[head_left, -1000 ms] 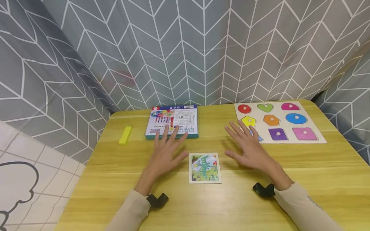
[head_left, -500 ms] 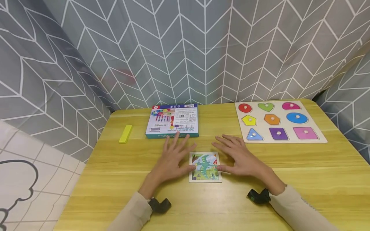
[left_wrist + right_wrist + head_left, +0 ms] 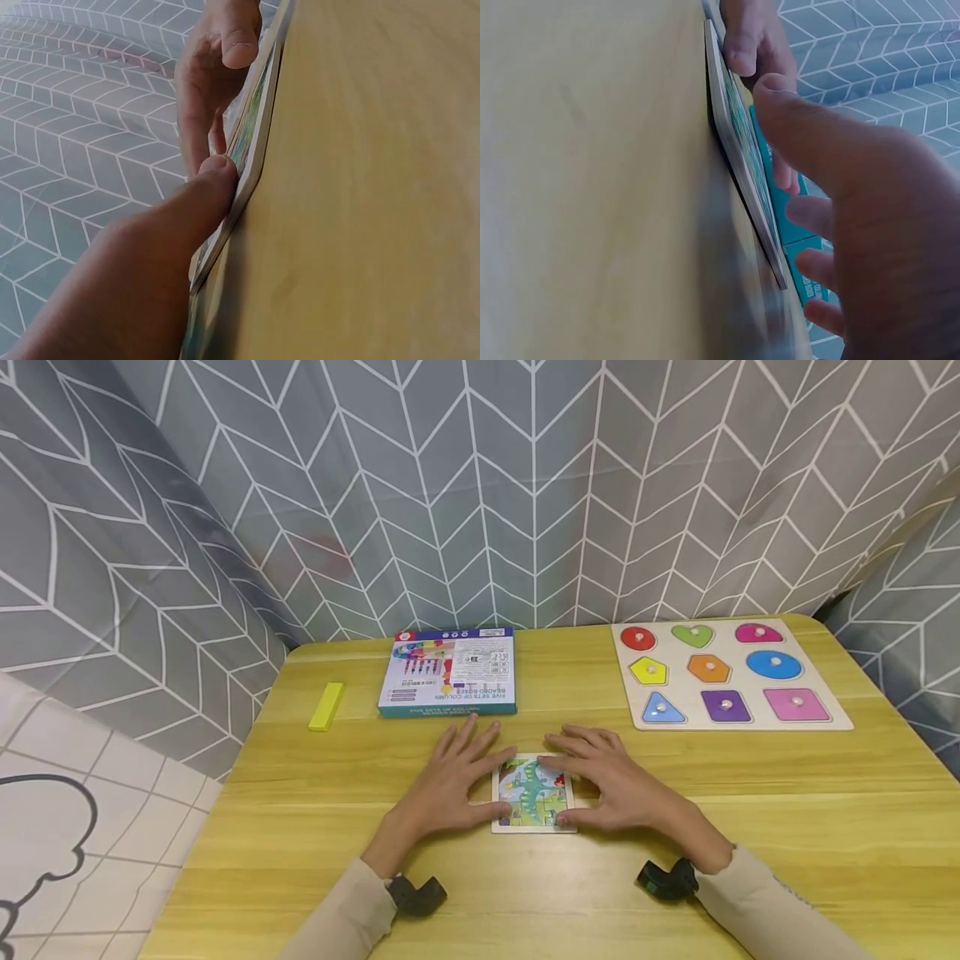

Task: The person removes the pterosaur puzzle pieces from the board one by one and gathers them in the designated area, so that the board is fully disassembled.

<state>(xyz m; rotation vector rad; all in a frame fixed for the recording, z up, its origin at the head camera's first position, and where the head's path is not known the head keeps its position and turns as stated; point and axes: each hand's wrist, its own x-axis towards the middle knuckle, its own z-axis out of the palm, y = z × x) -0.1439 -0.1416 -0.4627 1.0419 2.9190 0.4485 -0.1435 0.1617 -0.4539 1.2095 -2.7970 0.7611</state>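
Observation:
A small framed jigsaw puzzle [image 3: 533, 792] with a green dinosaur picture lies flat on the wooden table in the head view. At its left side is my left hand [image 3: 448, 787], fingers spread, with the thumb [image 3: 217, 166] over the frame's near edge in the left wrist view. My right hand [image 3: 615, 783] reaches in from the other side. Its thumb and index finger overlap the puzzle's right part, and in the right wrist view the thumb [image 3: 780, 105] hovers close above the puzzle's face. Neither hand curls round the frame.
Behind the left hand lies a white and teal boxed set [image 3: 450, 675]. A yellow block [image 3: 326, 707] sits farther left. At the back right is a pegged shape board [image 3: 678, 697] with coloured pieces. A grey patterned curtain [image 3: 510, 493] hangs beyond the table's far edge.
Both hands have come inward and down to the puzzle from either side, the right hand from beside the shape board. The puzzle stays in its place on the table.

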